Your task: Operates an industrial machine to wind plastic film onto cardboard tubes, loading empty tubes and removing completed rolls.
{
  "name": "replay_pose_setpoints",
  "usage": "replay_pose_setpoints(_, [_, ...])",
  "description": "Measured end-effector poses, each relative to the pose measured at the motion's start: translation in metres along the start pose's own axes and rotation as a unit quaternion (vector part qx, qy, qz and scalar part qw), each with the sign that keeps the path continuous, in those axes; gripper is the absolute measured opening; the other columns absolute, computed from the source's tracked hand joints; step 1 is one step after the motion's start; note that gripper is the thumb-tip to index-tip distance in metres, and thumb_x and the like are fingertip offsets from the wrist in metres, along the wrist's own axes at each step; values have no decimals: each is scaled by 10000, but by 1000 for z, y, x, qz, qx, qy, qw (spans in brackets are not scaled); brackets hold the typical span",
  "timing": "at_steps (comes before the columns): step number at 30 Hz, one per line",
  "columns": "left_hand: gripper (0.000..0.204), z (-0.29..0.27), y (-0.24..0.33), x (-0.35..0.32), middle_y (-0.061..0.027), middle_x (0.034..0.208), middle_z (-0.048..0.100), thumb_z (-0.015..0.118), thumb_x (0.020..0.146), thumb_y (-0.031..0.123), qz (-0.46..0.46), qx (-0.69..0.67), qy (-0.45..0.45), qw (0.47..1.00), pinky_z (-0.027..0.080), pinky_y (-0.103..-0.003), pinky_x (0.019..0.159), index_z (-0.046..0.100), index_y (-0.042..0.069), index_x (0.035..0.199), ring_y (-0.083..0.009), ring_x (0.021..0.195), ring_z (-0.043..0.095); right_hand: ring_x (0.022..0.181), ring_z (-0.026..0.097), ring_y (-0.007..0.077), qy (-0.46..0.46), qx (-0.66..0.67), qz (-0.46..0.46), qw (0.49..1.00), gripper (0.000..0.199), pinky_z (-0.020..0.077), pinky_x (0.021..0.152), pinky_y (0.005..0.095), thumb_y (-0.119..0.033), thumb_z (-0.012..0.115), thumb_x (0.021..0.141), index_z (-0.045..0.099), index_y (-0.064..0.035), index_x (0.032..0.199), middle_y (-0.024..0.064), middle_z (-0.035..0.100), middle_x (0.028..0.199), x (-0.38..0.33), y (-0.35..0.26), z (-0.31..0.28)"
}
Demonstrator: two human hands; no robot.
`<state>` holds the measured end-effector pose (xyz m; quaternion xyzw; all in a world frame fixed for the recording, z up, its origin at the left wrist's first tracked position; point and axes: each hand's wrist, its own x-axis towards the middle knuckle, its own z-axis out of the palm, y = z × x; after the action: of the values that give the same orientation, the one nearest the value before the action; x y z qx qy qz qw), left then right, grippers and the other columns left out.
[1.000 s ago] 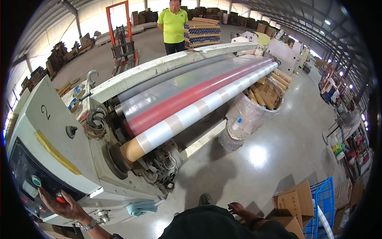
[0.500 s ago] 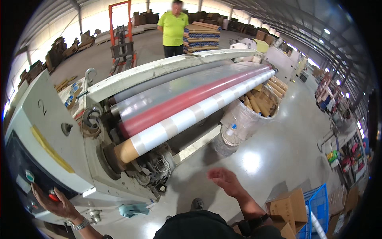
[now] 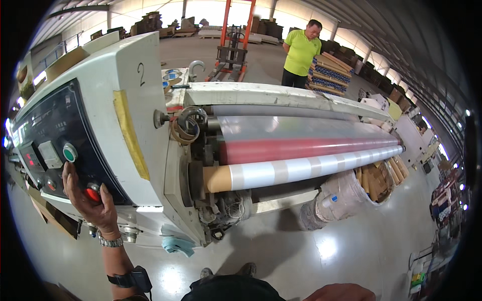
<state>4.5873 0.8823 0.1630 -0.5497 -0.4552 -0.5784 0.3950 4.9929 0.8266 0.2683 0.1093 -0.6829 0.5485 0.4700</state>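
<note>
My left hand [image 3: 92, 203] is at the dark control panel [image 3: 59, 113] on the white machine cabinet. Its fingers are apart, with one fingertip just under the green button [image 3: 70, 152] and the thumb beside the red knob [image 3: 92, 192]; nothing is held. Whether the fingertip presses the green button, I cannot tell. At the bottom edge, part of my right hand [image 3: 341, 292] shows, its fingers hidden. Right of the cabinet, a long roll of whitish film [image 3: 296, 169] on a brown core lies below a red roller [image 3: 301, 148] and a sheet of clear film [image 3: 296, 128].
Behind the machine's white beam [image 3: 261, 94] a person in a yellow-green shirt [image 3: 302, 51] stands, next to stacked rolls [image 3: 329, 75]. An orange lift [image 3: 232, 50] is farther back. A plastic-wrapped bin [image 3: 341, 195] with cardboard tubes stands under the roll. A light blue cloth [image 3: 178, 246] hangs at the cabinet's base.
My view has turned left, toward the panel. My left hand stays there, its fingertip still close beneath the green button. My right hand has dropped mostly out of view.
</note>
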Motion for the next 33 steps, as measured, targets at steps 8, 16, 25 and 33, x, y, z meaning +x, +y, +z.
replay_pose_setpoints(8, [610, 5, 2, -2, -229, 1415, 377, 572, 836, 31, -12, -2, 6, 1000, 314, -488, 1115, 317, 11, 1390, -390, 1322, 384, 847, 656, 315, -41, 30, -30, 998, 341, 549, 695, 363, -254, 762, 814, 681, 46, 953, 239, 648, 1036, -1, 6, -7])
replay_pose_setpoints(16, [541, 8, 6, -1, -202, 1405, 399, 559, 847, 3, 11, 30, 4, 999, 338, -476, 1105, 373, -1, 1355, -369, 1313, 398, 878, 660, 326, 27, -113, -58, 992, 595, 530, 735, 366, -374, 635, 900, 498, 104, 1227, 294, 608, 1125, -7, 36, 24])
replay_pose_setpoints(25, [547, 8, 6, -5, -197, 1430, 414, 549, 873, -5, -20, 10, 2, 1000, 302, -432, 1128, 345, -16, 1381, -325, 1335, 396, 791, 663, 294, 47, -215, -115, 969, 396, 534, 647, 329, -229, 654, 892, 573, 14, 1194, 278, 611, 1135, -8, 59, 17])
replay_pose_setpoints(33, [521, 5, -1, -3, -246, 1403, 403, 563, 852, -45, -18, 67, -37, 997, 337, -467, 1117, 347, -60, 1326, -370, 1304, 423, 981, 616, 317, -87, -335, 47, 937, 397, 516, 828, 380, -231, 618, 898, 553, -37, 1238, 224, 555, 1230, -22, 46, -3])
